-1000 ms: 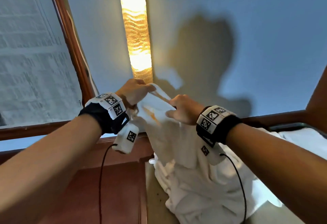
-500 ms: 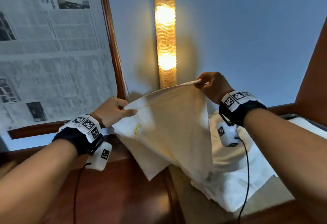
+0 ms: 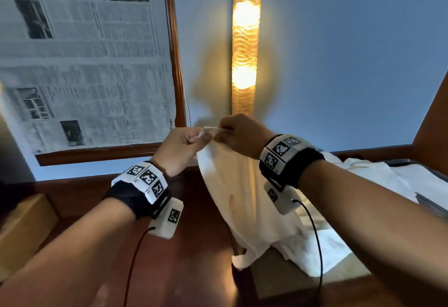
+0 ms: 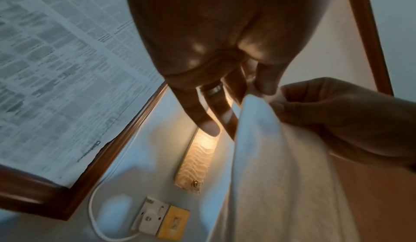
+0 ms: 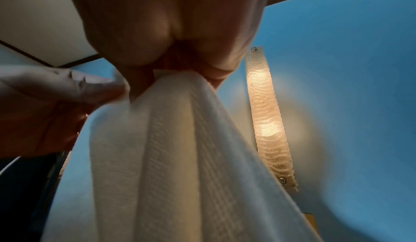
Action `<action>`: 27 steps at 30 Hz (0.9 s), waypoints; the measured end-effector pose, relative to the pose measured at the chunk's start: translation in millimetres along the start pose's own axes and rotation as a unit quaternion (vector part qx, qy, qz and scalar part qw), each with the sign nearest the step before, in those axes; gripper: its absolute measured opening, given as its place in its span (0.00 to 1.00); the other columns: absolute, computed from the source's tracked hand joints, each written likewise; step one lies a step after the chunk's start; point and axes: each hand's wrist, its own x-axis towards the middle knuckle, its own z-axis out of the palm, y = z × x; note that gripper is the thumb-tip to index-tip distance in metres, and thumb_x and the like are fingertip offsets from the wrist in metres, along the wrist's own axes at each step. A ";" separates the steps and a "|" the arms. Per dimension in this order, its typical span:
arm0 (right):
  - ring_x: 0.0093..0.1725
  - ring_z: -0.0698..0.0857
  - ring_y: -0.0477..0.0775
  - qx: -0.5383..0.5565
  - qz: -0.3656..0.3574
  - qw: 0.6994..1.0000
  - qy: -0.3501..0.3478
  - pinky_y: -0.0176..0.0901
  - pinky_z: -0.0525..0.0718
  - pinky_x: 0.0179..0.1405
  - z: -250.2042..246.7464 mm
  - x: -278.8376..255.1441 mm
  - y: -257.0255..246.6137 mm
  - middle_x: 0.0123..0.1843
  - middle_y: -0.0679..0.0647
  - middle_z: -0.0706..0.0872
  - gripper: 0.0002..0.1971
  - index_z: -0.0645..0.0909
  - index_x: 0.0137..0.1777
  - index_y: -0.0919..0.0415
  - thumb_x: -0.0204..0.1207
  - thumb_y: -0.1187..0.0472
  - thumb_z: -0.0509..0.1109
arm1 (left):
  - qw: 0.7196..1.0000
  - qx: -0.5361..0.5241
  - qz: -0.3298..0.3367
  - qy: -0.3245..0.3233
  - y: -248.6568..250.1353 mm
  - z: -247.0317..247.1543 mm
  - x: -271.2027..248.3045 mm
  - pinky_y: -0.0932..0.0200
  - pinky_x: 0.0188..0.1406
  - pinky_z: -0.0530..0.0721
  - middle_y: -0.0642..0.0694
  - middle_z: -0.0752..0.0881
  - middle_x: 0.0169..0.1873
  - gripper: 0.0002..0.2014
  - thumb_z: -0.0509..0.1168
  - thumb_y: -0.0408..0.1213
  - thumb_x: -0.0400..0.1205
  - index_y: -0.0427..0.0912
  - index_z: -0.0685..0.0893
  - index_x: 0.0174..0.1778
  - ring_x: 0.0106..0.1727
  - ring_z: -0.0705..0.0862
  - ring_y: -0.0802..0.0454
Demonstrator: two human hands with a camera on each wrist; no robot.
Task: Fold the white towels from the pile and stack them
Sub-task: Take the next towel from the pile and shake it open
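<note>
Here the left hand [image 3: 180, 148] and the right hand [image 3: 238, 134] meet in front of the wall lamp [image 3: 246, 47], each pinching the top edge of one white towel [image 3: 237, 195] between thumb and fingertips, so it hangs doubled above the wooden table [image 3: 201, 246] with its lower end trailing onto the pile [image 3: 322, 241] behind. It looks light, limp and a little fuzzy, likely to sag and bunch wherever it is unsupported. Probably it is best held at the matched corners, keeping the edge taut, since a mid-edge hold would let the layers slide apart.
</note>
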 end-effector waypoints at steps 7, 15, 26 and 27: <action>0.26 0.72 0.45 0.074 0.052 0.996 0.021 0.32 0.66 0.27 14.3 -21.1 43.8 0.25 0.46 0.73 0.22 0.70 0.25 0.53 0.80 0.57 0.71 | 0.992 0.083 0.025 0.095 16.1 -3.2 19.9 0.48 0.36 0.74 0.30 0.74 0.26 0.23 0.64 0.47 0.86 0.30 0.77 0.35 0.29 0.75 0.36; 0.43 0.82 0.58 0.010 0.246 0.968 -0.041 0.43 0.73 0.42 54.4 -93.9 185.4 0.40 0.61 0.88 0.14 0.83 0.31 0.52 0.78 0.63 0.72 | 0.970 0.061 -0.011 0.237 6.8 -29.1 4.6 0.44 0.48 0.83 0.37 0.87 0.40 0.11 0.64 0.39 0.89 0.46 0.87 0.43 0.43 0.84 0.48; 0.24 0.69 0.46 0.147 0.004 0.975 0.167 0.46 0.68 0.32 -35.0 -15.9 68.1 0.19 0.44 0.70 0.24 0.67 0.22 0.48 0.78 0.57 0.73 | 0.985 -0.092 -0.028 0.141 27.2 104.8 37.7 0.71 0.33 0.75 0.62 0.83 0.27 0.14 0.62 0.29 0.89 0.43 0.86 0.39 0.30 0.79 0.67; 0.24 0.68 0.45 0.137 0.004 0.975 0.176 0.45 0.66 0.32 -37.4 -17.1 69.7 0.19 0.45 0.68 0.26 0.65 0.21 0.48 0.77 0.55 0.74 | 0.983 -0.104 -0.035 0.147 28.4 109.8 39.2 0.68 0.34 0.75 0.60 0.84 0.28 0.13 0.62 0.29 0.88 0.42 0.86 0.39 0.31 0.79 0.64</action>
